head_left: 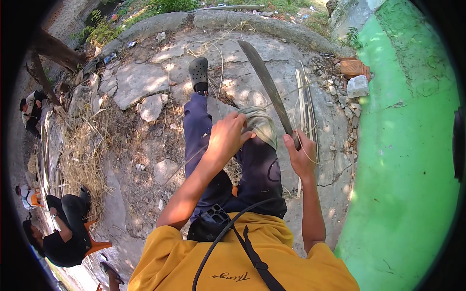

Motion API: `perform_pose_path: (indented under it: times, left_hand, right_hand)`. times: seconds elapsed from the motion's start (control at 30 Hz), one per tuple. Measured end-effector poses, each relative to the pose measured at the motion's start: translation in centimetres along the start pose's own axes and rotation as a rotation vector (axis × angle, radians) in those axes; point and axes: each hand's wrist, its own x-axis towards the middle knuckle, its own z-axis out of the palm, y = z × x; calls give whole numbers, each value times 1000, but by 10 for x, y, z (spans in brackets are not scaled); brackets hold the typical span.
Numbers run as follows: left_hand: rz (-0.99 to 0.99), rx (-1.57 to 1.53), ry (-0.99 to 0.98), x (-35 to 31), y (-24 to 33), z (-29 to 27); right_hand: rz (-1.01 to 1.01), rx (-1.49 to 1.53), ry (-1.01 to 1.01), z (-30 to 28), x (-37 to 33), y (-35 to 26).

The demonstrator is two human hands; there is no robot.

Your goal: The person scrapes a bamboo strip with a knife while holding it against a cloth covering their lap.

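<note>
My right hand [302, 156] is closed around the handle of a machete [266, 80], its long dark blade pointing up and away to the left. A pale greenish cloth [262, 125] covers my bent right knee. Against that cloth my left hand [232, 137] is closed, its thumb reaching toward the cloth. A thin pale strip [190, 159], apparently split bamboo, passes through the left hand and over the knee. Its hold on the strip is partly hidden by the fingers.
Long split strips [303, 99] lie on the cracked concrete right of my knee. A green wall [395, 184] borders the right, with a pale block [358, 86] and bricks [352, 67] by it. Dry straw-like scraps [82, 160] and seated people [70, 230] are at the left.
</note>
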Motion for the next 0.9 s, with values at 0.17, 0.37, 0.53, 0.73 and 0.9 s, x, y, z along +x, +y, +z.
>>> perform_pose_path:
  times: [0.17, 0.37, 0.53, 0.73, 0.9]
  left_hand:
    - [35, -118, -27, -2, -3, 22]
    - [81, -255, -305, -39, 7, 18]
    - [82, -403, -633, -67, 15, -2]
    - [105, -439, -748, -76, 24, 4]
    - [-239, -592, -806, -63, 28, -17]
  right_hand:
    - [133, 84, -42, -4, -6, 8]
    - [153, 68, -56, -10, -31, 7]
    - [204, 108, -126, -17, -58, -7]
    - [234, 9, -170, -28, -76, -16]
    - [196, -54, -140, -26, -79, -1]
